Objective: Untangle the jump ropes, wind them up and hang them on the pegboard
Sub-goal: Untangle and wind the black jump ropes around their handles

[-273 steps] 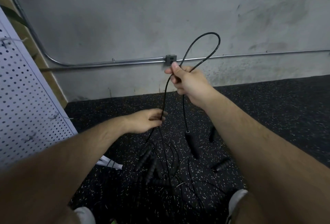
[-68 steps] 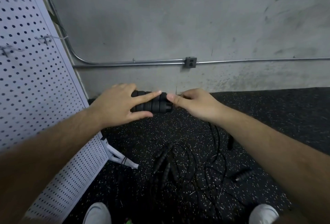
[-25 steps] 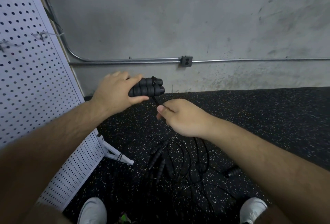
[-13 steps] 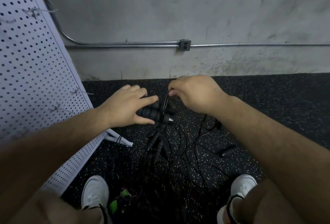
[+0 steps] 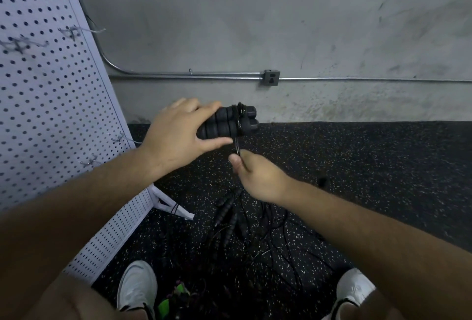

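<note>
A person looks down at their own two hands. The left hand grips a pair of black ribbed handles held side by side, fingers over the top and thumb underneath. Thin black cord is wrapped in a few turns around the handles, just beyond the left fingertips. Directly below, the right hand pinches a short length of that cord between thumb and curled fingers, pulling it taut downward. Below the right hand, a tangle of more jump ropes lies on the speckled black floor between two white shoes. Beside the left arm stands a white pegboard with bare wire hooks. Judging by this, one rope is nearly wound; none visibly hangs there, and the floor pile remains untangled work.
</note>
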